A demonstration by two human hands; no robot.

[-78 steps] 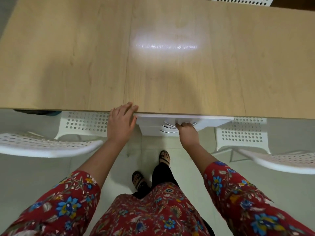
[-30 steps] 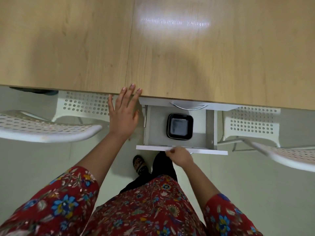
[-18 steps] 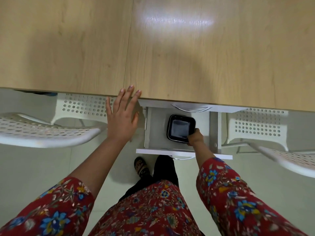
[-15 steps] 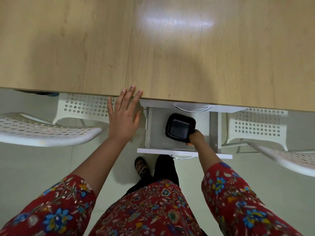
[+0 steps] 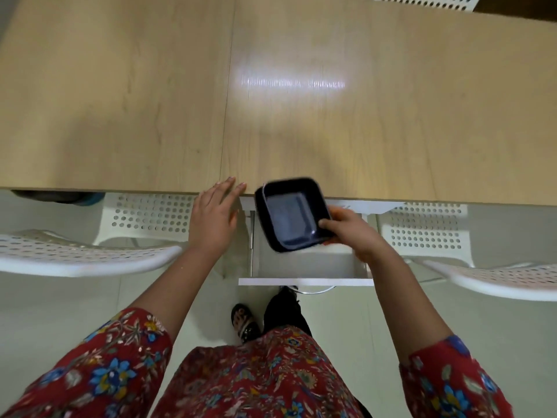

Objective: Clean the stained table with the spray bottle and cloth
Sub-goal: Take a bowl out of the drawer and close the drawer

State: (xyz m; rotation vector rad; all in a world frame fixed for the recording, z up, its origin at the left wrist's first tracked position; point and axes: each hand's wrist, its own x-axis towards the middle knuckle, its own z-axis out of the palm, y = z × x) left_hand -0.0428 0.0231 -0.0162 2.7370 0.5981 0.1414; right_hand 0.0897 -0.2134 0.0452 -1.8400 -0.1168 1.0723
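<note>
A light wooden table point(image 5: 301, 116) fills the upper half of the head view. Under its near edge a white drawer point(image 5: 304, 281) stands pulled out. My right hand point(image 5: 352, 233) grips a black square container point(image 5: 292, 215) by its near right corner and holds it tilted above the drawer, level with the table edge. My left hand point(image 5: 212, 218) is flat with straight fingers, the fingertips touching the table's near edge just left of the drawer. No spray bottle or cloth is in view.
Two white perforated chairs flank me, one at the left point(image 5: 90, 254) and one at the right point(image 5: 497, 279). Another white chair point(image 5: 422, 1) shows past the table's far edge. My feet stand on pale floor tiles below the drawer.
The drawer was pulled open by my right hand, which then reached in, took the black container and lifted it up out of the drawer. My left hand stayed at the table edge.
</note>
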